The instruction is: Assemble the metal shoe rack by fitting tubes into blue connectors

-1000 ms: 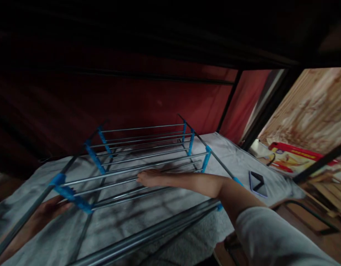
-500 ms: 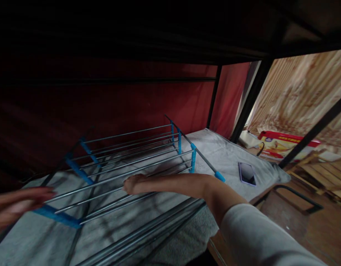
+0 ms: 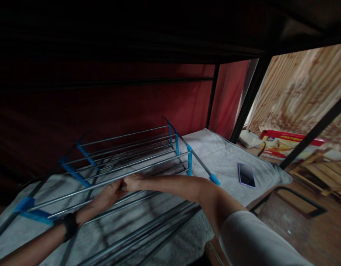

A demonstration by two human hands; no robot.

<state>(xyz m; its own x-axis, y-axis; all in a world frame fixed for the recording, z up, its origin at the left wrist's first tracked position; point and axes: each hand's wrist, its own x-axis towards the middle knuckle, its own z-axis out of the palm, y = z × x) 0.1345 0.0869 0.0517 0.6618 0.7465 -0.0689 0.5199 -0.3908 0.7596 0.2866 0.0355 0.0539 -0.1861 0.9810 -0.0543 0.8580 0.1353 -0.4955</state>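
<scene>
Head view: a folded drying rack [image 3: 126, 159] with steel rods and blue joints is laid flat on a grey blanket [image 3: 228, 155] covering the bed. The left hand [image 3: 108, 195] and right hand [image 3: 134, 181] are met at the rack's middle, touching, both set on one of its rods. Fingers of both look curled about the rod, though how tightly cannot be told. A black band is worn on the left wrist. Right of the rack, a phone [image 3: 246, 174] is seen on the blanket.
</scene>
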